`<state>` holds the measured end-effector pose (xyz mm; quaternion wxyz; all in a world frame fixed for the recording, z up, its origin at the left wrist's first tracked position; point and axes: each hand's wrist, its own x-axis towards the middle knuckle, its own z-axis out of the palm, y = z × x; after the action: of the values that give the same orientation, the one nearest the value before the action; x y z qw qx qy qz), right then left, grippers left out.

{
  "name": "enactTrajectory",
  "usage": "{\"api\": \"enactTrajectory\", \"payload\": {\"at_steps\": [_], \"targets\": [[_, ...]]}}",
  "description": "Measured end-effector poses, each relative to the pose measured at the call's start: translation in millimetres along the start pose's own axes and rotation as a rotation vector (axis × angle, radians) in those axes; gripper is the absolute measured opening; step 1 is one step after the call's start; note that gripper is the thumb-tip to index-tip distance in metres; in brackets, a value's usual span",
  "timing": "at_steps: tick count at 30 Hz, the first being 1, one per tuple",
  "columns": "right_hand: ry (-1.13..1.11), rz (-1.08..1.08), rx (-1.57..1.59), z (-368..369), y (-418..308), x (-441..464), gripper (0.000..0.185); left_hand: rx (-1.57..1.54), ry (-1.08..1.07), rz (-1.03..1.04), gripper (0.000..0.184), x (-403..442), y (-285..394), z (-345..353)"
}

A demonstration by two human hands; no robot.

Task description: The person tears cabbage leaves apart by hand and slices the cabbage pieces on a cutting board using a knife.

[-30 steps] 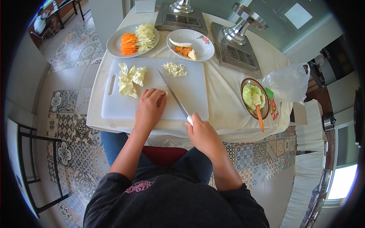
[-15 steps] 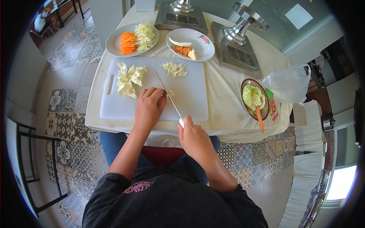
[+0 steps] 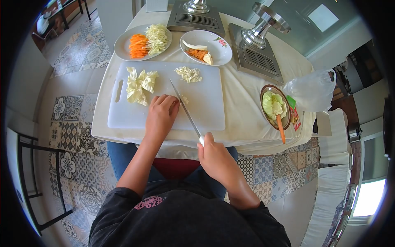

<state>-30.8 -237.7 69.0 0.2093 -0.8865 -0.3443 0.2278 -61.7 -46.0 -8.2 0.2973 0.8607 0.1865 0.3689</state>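
My right hand [image 3: 217, 158] is closed around the white handle of a kitchen knife [image 3: 187, 114], whose blade slants up and left across the white cutting board [image 3: 164, 121]. Beside the blade, my left hand [image 3: 161, 113] presses curled fingers onto the board, closed on a piece of cabbage that they almost wholly hide. Small pale cut bits [image 3: 185, 100] lie just right of the blade. A pile of chopped cabbage [image 3: 188, 74] is at the board's upper right. Loose cabbage leaves [image 3: 140, 85] rest on its left side.
Behind the board stand a plate [image 3: 120, 48] of shredded carrot and cabbage and a flowered bowl [image 3: 224, 53] with vegetable pieces. At right are a brown-rimmed bowl [image 3: 265, 111] with cabbage leaves and a carrot, and a plastic bag [image 3: 310, 90]. Metal stands [image 3: 257, 53] are at the back.
My right hand has drawn the knife slightly back and to the right, so the blade tip sits lower. My left hand stays nearly in place.
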Motion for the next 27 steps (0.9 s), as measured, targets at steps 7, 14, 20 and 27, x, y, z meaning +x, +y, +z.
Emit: {"api": "enactTrajectory", "payload": {"at_steps": [7,14,20,27], "targets": [[-0.016,0.024,-0.009,3,-3,-1,0.025,-0.013,0.006,0.001,0.009,1,1,-1],[-0.013,0.018,-0.029,5,-10,14,0.025,-0.02,0.004,0.005,0.008,1,2,-2],[0.011,-0.041,-0.064,10,-10,33,0.025,-0.028,0.013,0.003,0.008,0,2,-1],[-0.015,-0.042,-0.111,8,0,15,0.024,-0.009,0.029,-0.033,0.008,-2,6,0]]}}
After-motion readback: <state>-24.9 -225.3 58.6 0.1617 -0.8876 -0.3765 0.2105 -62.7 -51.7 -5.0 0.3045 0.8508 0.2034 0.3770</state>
